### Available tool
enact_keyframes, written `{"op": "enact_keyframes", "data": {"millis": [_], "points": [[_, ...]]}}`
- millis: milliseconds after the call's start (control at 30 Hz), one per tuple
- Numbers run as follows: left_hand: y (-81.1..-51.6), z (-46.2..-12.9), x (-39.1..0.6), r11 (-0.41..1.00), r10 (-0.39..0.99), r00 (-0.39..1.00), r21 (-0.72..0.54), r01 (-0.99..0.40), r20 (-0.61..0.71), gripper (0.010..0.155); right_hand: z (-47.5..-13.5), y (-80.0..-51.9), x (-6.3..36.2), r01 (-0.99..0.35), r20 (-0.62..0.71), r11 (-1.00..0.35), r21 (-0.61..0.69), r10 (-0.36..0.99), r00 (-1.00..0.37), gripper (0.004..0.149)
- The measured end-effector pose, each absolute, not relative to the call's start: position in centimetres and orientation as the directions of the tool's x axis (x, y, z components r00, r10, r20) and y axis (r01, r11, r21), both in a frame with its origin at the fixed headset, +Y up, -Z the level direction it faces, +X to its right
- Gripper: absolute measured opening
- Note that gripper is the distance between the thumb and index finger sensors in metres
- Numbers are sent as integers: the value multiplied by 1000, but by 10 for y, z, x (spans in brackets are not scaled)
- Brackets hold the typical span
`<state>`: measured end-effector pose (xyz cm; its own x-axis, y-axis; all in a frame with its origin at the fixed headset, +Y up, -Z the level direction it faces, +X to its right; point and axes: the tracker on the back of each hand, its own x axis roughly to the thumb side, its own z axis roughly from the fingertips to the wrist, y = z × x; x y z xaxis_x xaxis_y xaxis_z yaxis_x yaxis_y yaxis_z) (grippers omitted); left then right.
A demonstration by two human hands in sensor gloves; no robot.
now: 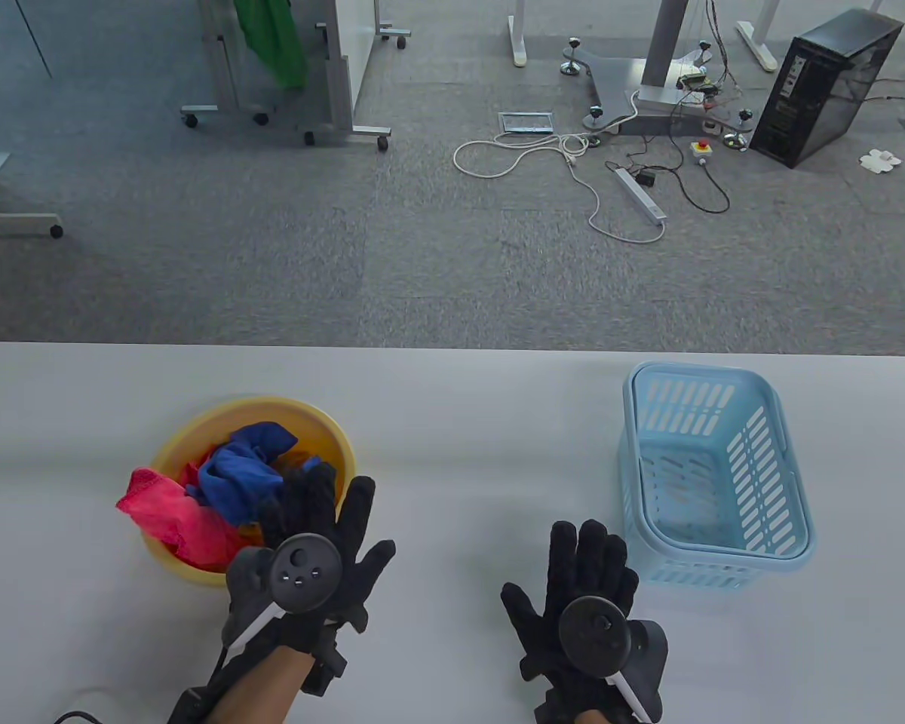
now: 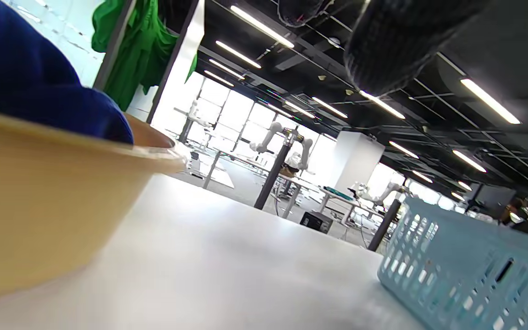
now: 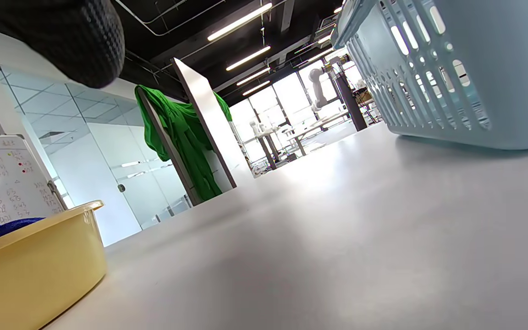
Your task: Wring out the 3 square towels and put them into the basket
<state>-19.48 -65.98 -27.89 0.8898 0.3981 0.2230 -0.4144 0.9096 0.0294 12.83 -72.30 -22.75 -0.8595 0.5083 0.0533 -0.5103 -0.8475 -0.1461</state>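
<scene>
A yellow basin stands at the table's left and holds a crumpled blue towel, a pink towel draped over its near-left rim, and a bit of orange cloth. My left hand hovers at the basin's near-right rim, fingers straight and spread, holding nothing. My right hand lies flat near the table's front, just left of the light blue slotted basket, which looks to hold nothing. The left wrist view shows the basin wall, blue towel and basket.
The white table runs from the basin to the basket. Beyond its far edge lies grey carpet with cables, a computer tower and wheeled frames hung with green cloth.
</scene>
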Motion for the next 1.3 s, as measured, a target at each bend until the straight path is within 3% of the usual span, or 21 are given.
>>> {"op": "enact_keyframes", "data": {"millis": [233,400,533,733,900,1200,1300], "points": [[-629,-299,-244,901,421,905,89,-425,60,78,-228,-723,129,-517,49,-843,-147,516,-855,96],[-625,-307,-283,907,412,908,128,-402,-69,78,-227,-722,131,-522,48,-840,-149,521,-852,96],[-627,-310,-315,870,489,860,156,-468,-144,78,-228,-723,133,-523,37,-838,-153,524,-851,96],[-636,-314,-362,880,474,827,192,-434,-302,79,-228,-723,131,-514,43,-844,-154,514,-857,98],[-656,-317,-384,912,407,804,147,-382,-433,81,-228,-724,133,-511,32,-846,-153,512,-858,97],[-676,-320,-398,908,378,760,54,-415,-528,86,-229,-726,130,-497,31,-856,-139,498,-867,94],[-681,-318,-398,935,306,752,35,-353,-583,85,-228,-725,130,-492,35,-859,-143,493,-869,94]]}}
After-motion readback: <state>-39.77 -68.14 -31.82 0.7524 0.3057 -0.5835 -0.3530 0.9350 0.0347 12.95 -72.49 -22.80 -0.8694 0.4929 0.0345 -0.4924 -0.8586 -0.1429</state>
